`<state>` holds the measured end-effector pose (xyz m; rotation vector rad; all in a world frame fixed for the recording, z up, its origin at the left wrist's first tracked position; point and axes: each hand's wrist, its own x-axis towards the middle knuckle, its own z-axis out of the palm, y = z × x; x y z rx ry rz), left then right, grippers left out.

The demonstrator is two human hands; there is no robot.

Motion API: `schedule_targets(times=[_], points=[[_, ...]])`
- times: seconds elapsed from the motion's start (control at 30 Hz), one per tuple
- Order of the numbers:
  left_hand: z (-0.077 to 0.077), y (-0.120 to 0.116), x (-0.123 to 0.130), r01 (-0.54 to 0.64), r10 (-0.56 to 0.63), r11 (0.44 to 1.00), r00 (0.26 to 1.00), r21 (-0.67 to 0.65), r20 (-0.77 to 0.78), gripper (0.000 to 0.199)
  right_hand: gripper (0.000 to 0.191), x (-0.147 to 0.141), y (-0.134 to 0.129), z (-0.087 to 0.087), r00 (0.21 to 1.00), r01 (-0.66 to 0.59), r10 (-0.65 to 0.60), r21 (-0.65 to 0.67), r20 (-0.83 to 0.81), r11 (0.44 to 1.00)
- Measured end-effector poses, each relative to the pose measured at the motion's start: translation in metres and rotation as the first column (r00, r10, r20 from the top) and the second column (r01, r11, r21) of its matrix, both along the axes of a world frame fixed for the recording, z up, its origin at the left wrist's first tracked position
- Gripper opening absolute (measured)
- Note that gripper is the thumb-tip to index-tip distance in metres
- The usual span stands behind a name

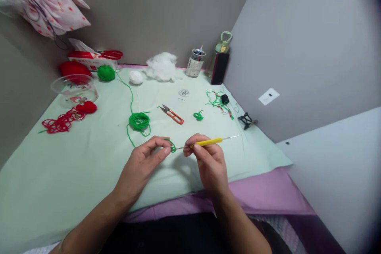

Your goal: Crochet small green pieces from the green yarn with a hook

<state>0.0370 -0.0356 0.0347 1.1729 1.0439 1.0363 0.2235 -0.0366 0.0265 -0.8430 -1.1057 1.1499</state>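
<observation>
My right hand is closed around a crochet hook with a yellow handle and metal ends. The hook's left tip reaches into a small loop of green yarn. That loop is pinched between the thumb and forefinger of my left hand. A strand runs from beside my left hand to a loose green yarn coil on the table, and another strand leads from the coil back to a green yarn ball. Orange-handled thread snips lie beyond my hands, blades toward the upper left.
Red yarn and a clear plastic bowl are at the left. White stuffing, a pen can, a bottle and a phone line the back. Green yarn scraps and a black stand lie right, near the wall.
</observation>
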Motion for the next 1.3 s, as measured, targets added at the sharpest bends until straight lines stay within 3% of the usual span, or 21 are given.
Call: schedule_targets(times=[0.2,0.5,0.73,0.97,1.1,1.2,1.3], points=[[-0.001,0.000,0.000,-0.022,0.022,0.999,1.000,-0.024,-0.010,0.018,0.022,0.003,0.001,-0.004,0.999,-0.013,0.012,0.015,0.041,1.000],[-0.006,0.003,-0.001,-0.055,0.054,0.998,0.998,-0.016,-0.020,0.018,0.017,0.002,-0.004,-0.001,0.982,-0.016,-0.013,0.153,0.188,0.988],[-0.007,0.002,-0.001,-0.054,0.053,0.998,0.999,-0.025,-0.003,0.018,0.013,0.002,-0.004,-0.001,0.986,0.001,-0.030,0.169,0.166,0.986],[-0.011,0.004,-0.002,-0.096,0.098,0.994,0.995,-0.057,0.033,0.018,0.015,0.002,-0.006,0.004,0.946,0.030,-0.094,0.207,0.309,0.978],[-0.011,0.005,-0.003,-0.104,0.110,0.989,0.992,-0.104,0.057,0.020,0.013,0.003,-0.003,0.002,0.978,0.109,-0.128,0.119,0.165,0.987],[-0.010,0.004,-0.002,-0.117,0.123,0.987,0.991,-0.108,0.050,0.022,0.011,0.003,0.000,0.003,0.997,0.055,-0.056,-0.022,-0.046,0.998],[-0.008,0.004,-0.002,-0.124,0.129,0.988,0.990,-0.093,0.049,0.021,0.010,0.004,0.001,0.007,0.986,0.006,-0.019,-0.076,-0.165,0.997]])
